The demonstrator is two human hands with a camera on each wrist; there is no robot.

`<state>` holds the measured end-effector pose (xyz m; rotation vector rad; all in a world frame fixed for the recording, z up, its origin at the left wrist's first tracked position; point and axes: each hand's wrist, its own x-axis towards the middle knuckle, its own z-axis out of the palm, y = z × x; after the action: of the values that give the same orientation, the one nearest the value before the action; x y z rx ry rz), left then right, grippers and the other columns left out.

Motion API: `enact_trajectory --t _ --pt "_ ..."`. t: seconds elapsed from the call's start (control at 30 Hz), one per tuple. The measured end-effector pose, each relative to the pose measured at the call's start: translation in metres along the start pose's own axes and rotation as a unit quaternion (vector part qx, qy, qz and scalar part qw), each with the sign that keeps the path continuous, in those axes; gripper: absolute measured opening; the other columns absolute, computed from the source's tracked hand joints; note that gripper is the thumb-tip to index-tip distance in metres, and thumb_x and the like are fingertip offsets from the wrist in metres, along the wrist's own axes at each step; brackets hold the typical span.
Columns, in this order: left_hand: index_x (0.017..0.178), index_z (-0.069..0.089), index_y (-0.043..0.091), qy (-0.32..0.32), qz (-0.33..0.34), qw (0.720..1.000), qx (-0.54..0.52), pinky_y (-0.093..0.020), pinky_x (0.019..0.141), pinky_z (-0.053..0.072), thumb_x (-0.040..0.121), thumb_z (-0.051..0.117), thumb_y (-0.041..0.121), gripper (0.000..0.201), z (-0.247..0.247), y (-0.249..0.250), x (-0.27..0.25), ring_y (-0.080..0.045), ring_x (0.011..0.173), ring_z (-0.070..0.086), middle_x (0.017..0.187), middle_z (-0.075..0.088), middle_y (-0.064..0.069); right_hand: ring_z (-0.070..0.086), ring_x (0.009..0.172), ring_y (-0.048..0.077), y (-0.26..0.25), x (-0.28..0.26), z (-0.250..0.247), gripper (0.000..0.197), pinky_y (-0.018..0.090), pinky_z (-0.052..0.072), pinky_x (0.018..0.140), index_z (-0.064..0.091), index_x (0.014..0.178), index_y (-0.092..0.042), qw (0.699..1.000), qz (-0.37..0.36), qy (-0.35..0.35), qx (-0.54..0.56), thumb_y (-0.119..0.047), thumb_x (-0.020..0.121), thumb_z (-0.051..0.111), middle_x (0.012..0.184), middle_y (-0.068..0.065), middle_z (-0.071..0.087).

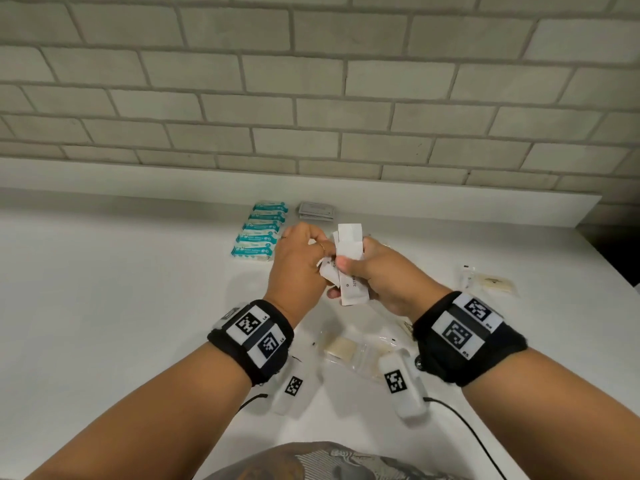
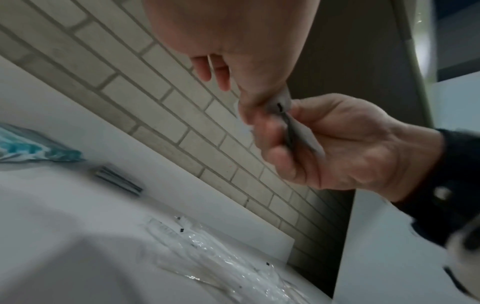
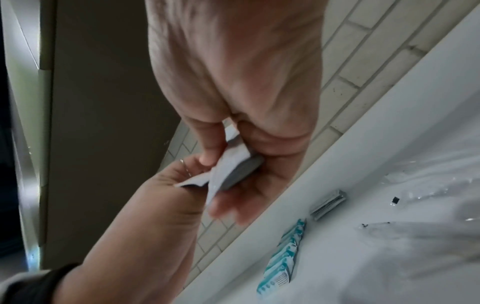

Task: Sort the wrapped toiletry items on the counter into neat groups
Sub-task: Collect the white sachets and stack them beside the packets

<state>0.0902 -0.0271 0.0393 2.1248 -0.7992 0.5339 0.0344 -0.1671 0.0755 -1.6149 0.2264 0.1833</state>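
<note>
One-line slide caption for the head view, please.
Both hands, left hand and right hand, hold white sachets above the counter; teal packets already lined up behind.

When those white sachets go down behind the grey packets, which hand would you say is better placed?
Probably the right hand: it grips most of the white sachets, and the grey packets lie just beyond it.

Right hand and left hand gripping white sachets, teal packets on counter
</note>
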Motion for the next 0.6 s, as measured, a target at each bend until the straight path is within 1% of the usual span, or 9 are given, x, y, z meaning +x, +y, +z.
enact_trajectory --t 0.03,0.1,0.17,0.2,0.3,0.37,0.43,0.5,0.6 --pt "0.097 0.07 0.012 0.002 -0.014 1.0 -0.009 -0.032 0.091 0.038 0.079 0.07 0.0 0.022 -0.001 -0.001 0.0 -0.027 0.098 0.052 0.094 0.055 -0.004 0.069 0.075 0.029 0.003 0.001 0.001 0.039 0.042 0.058 0.069 0.045 0.127 -0.012 0.999 -0.008 0.013 0.028 -0.01 0.092 0.062 0.114 0.018 0.064" --pt "0.11 0.063 0.018 0.004 -0.052 0.997 -0.06 -0.023 0.092 0.039 0.085 0.063 0.001 0.03 -0.004 -0.004 0.0 -0.014 0.097 0.053 0.093 0.054 0.005 0.067 0.063 0.024 0.006 0.003 -0.002 0.041 0.04 0.057 0.066 0.043 0.125 -0.014 0.998 -0.019 0.035 0.046 -0.005 0.09 0.063 0.107 0.012 0.062" --pt "0.106 0.06 0.025 -0.006 -0.078 0.99 -0.12 -0.013 0.082 0.043 0.087 0.061 0.002 0.03 -0.007 -0.004 -0.001 -0.001 0.087 0.054 0.093 0.056 0.007 0.066 0.06 0.024 0.008 0.003 -0.005 0.04 0.039 0.057 0.063 0.044 0.124 -0.014 0.998 -0.019 0.024 0.048 -0.002 0.09 0.062 0.101 0.011 0.062" --pt "0.101 0.06 0.028 -0.019 -0.092 0.985 -0.145 -0.011 0.077 0.045 0.087 0.061 0.002 0.029 -0.008 -0.002 -0.002 -0.001 0.083 0.055 0.093 0.058 0.004 0.066 0.06 0.025 0.009 0.003 -0.004 0.041 0.038 0.057 0.062 0.045 0.125 -0.013 0.999 -0.017 0.013 0.046 0.0 0.09 0.061 0.101 0.013 0.063" --pt "0.09 0.061 0.033 -0.069 -0.158 0.959 -0.226 -0.023 0.078 0.054 0.084 0.062 0.003 0.031 -0.006 0.005 -0.004 -0.012 0.08 0.062 0.093 0.065 0.0 0.068 0.07 0.027 0.011 0.004 0.0 0.043 0.038 0.057 0.063 0.046 0.128 -0.013 0.998 -0.02 0.041 0.044 0.001 0.09 0.061 0.113 0.019 0.063" --pt "0.088 0.064 0.033 -0.082 -0.184 0.944 -0.26 -0.03 0.084 0.055 0.087 0.055 0.002 0.032 -0.007 0.006 -0.006 -0.011 0.084 0.064 0.091 0.068 0.005 0.069 0.084 0.031 0.013 0.009 0.0 0.041 0.045 0.058 0.074 0.049 0.125 -0.015 0.996 -0.033 0.086 0.022 -0.004 0.088 0.064 0.115 0.018 0.064" --pt "0.085 0.068 0.034 -0.103 -0.155 0.953 -0.239 -0.027 0.09 0.05 0.09 0.052 0.005 0.033 -0.009 0.003 -0.009 -0.005 0.092 0.063 0.093 0.069 0.011 0.067 0.097 0.034 0.014 0.011 -0.004 0.033 0.053 0.055 0.087 0.053 0.113 -0.02 0.991 -0.039 0.127 -0.011 -0.008 0.086 0.067 0.111 0.015 0.066" --pt "0.085 0.07 0.036 -0.14 -0.112 0.963 -0.199 -0.019 0.095 0.044 0.091 0.054 0.008 0.032 -0.01 0.003 -0.014 -0.002 0.101 0.059 0.096 0.066 0.017 0.066 0.102 0.032 0.013 0.011 -0.011 0.031 0.051 0.053 0.092 0.051 0.108 -0.024 0.99 -0.037 0.132 -0.021 -0.009 0.086 0.068 0.11 0.011 0.066" --pt "0.084 0.066 0.032 -0.152 -0.124 0.957 -0.214 -0.021 0.092 0.044 0.091 0.056 0.013 0.023 -0.008 0.002 -0.014 -0.003 0.097 0.059 0.092 0.064 0.016 0.065 0.102 0.025 0.012 0.01 -0.021 0.047 0.041 0.053 0.093 0.044 0.127 -0.021 0.994 -0.034 0.093 -0.055 -0.011 0.088 0.067 0.113 0.007 0.065"
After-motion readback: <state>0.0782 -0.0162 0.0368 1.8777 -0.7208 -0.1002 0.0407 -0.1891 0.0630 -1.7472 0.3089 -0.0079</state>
